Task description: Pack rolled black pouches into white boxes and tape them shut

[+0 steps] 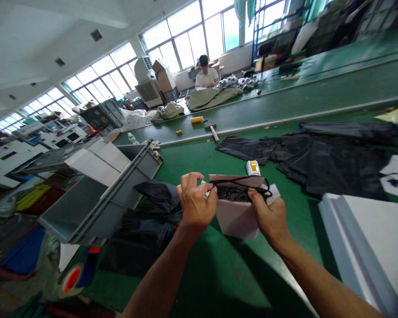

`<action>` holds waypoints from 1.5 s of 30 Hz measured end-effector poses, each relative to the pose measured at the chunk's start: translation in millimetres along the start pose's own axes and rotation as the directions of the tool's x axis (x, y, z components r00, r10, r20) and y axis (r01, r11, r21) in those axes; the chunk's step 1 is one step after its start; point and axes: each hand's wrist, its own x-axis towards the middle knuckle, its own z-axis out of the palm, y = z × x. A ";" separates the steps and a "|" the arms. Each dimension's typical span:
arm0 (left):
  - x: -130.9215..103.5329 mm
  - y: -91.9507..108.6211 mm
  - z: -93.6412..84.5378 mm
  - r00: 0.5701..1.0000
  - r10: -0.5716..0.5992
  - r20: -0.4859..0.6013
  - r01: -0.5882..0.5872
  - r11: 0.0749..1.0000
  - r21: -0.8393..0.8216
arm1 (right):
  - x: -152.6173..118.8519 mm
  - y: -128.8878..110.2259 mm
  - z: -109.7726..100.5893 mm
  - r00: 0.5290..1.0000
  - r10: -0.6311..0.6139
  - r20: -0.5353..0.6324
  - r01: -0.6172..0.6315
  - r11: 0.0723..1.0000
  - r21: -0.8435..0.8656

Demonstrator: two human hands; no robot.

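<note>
A small white box stands open-topped on the green table, its back flap raised. Black crinkled material fills its mouth, and a thin black cord loops across the opening and past the right edge. At the box's upper left corner, my left hand pinches the cord's end between thumb and forefinger, the other fingers curled. My right hand grips the right side of the box, thumb over the rim beside the cord. The fingers behind that side are hidden.
Left of the box lie black plastic bags and a grey crate with white boxes. A white dispenser stands just behind. More black bags and stacked white boxes are right. A person sits across the tables.
</note>
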 end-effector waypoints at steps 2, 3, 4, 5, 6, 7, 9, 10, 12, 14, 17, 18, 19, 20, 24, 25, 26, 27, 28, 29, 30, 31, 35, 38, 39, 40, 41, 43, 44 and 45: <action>-4.0 0.4 3.4 0.999 -0.016 -0.045 0.017 1.000 0.001 | -1.1 1.3 -0.6 1.000 0.009 -0.002 -0.009 1.000 -0.012; -4.8 1.0 4.3 0.998 -0.019 -0.056 0.020 1.000 0.007 | -1.6 1.6 -1.1 1.000 0.011 -0.001 -0.011 1.000 -0.015; -4.7 1.7 4.9 0.998 -0.022 -0.060 0.023 1.000 0.010 | -1.9 1.6 -1.6 1.000 0.012 -0.001 -0.012 1.000 -0.016; -4.0 2.2 5.4 0.998 -0.031 -0.061 0.031 1.000 0.005 | -2.1 1.2 -2.0 1.000 0.012 -0.003 -0.012 1.000 -0.018; -2.7 2.5 6.0 0.997 -0.047 -0.062 0.046 0.999 -0.011 | -2.0 0.5 -2.3 1.000 0.013 -0.005 -0.013 1.000 -0.020; -1.3 2.6 6.7 0.996 -0.068 -0.062 0.065 0.997 -0.039 | -1.8 -0.4 -2.5 1.000 0.014 -0.006 -0.015 1.000 -0.020; 1.2 2.3 8.9 0.992 -0.109 -0.064 0.102 0.989 -0.104 | -1.2 -1.9 -2.4 1.000 0.011 -0.002 -0.011 1.000 -0.014; 1.8 2.0 10.2 0.990 -0.124 -0.065 0.115 0.985 -0.129 | -0.9 -2.3 -2.2 1.000 0.008 0.002 -0.008 1.000 -0.012; 2.3 1.4 12.3 0.989 -0.135 -0.066 0.124 0.980 -0.157 | -0.7 -2.1 -1.8 1.000 -0.003 0.010 0.003 1.000 -0.009; 2.6 0.8 12.4 0.989 -0.132 -0.060 0.122 0.980 -0.156 | -1.0 -1.0 -1.4 1.000 -0.012 0.013 0.012 1.000 -0.009; 5.5 -0.6 8.0 0.996 -0.089 0.003 0.089 0.989 -0.115 | -1.9 -0.1 -0.8 1.000 -0.009 0.016 0.008 1.000 0.015; 7.1 -1.2 5.8 0.997 -0.065 0.038 0.068 0.993 -0.096 | -2.1 -0.4 -0.6 1.000 0.001 0.013 -0.001 1.000 0.023; 8.6 -1.9 3.7 0.996 -0.042 0.074 0.048 0.996 -0.080 | -2.3 -1.1 -0.5 1.000 0.015 0.005 -0.015 0.999 0.028; 10.0 -2.6 1.9 0.994 -0.025 0.106 0.032 0.997 -0.070 | -2.3 -2.1 -0.4 1.000 0.031 -0.004 -0.031 0.999 0.030; 10.7 -3.9 -0.8 0.989 -0.028 0.146 0.038 0.997 -0.064 | -2.2 -6.2 -0.8 0.998 0.056 -0.025 -0.055 0.998 0.016; 10.1 -3.8 -0.8 0.989 -0.033 0.142 0.042 0.998 -0.055 | -2.2 -6.8 -1.1 0.998 0.056 -0.024 -0.055 0.998 0.011; 9.6 -3.6 -0.9 0.990 -0.034 0.139 0.040 0.998 -0.039 | -2.1 -7.1 -1.3 0.998 0.057 -0.026 -0.057 0.998 0.004; 9.4 -3.4 -1.2 0.990 -0.030 0.139 0.033 0.999 -0.016 | -1.9 -7.2 -1.5 0.998 0.063 -0.029 -0.063 0.998 -0.007; 9.8 -3.2 -1.6 0.989 -0.021 0.145 0.020 1.000 0.008 | -1.6 -7.2 -1.8 0.997 0.074 -0.032 -0.075 0.997 -0.020; 10.7 -3.1 -2.2 0.987 -0.010 0.159 0.006 1.000 0.028 | -1.1 -7.1 -2.0 0.996 0.085 -0.033 -0.087 0.996 -0.034; 12.1 -3.2 -2.7 0.984 -0.001 0.179 -0.006 0.999 0.039 | -0.5 -6.9 -2.2 0.995 0.096 -0.028 -0.097 0.994 -0.050; 13.8 -3.4 -3.1 0.980 0.004 0.199 -0.013 0.999 0.042 | 0.3 -6.8 -2.4 0.994 0.105 -0.020 -0.106 0.992 -0.065; 18.9 -4.6 -1.9 0.970 -0.003 0.243 -0.007 0.999 0.039 | 4.7 -6.7 -3.1 0.994 0.104 0.021 -0.102 0.991 -0.088; 17.1 -6.4 -1.2 0.975 0.020 0.220 -0.032 0.998 0.052 | 9.7 -6.1 -2.0 0.995 0.100 0.020 -0.098 0.991 -0.091; 15.4 -7.0 -1.6 0.978 0.034 0.205 -0.046 0.998 0.053 | 11.7 -5.9 -1.2 0.995 0.094 0.022 -0.091 0.992 -0.089; 13.3 -7.5 -2.4 0.981 0.052 0.184 -0.064 0.996 0.059 | 13.6 -5.7 -0.2 0.996 0.083 0.026 -0.080 0.993 -0.083; 10.8 -7.5 -3.1 0.985 0.071 0.157 -0.083 0.994 0.072 | 15.4 -5.7 0.7 0.997 0.070 0.032 -0.067 0.995 -0.075; 5.5 -5.4 -3.5 0.994 0.101 0.050 -0.107 0.986 0.130 | 18.1 -5.9 2.2 0.998 0.044 0.040 -0.042 0.997 -0.063; 3.1 -2.8 -2.5 0.993 0.116 -0.036 -0.109 0.981 0.162 | 18.8 -6.2 2.7 0.998 0.035 0.042 -0.033 0.998 -0.059; 1.2 1.0 -0.5 0.983 0.136 -0.125 -0.113 0.978 0.177 | 18.9 -6.6 3.0 0.999 0.025 0.046 -0.023 0.998 -0.055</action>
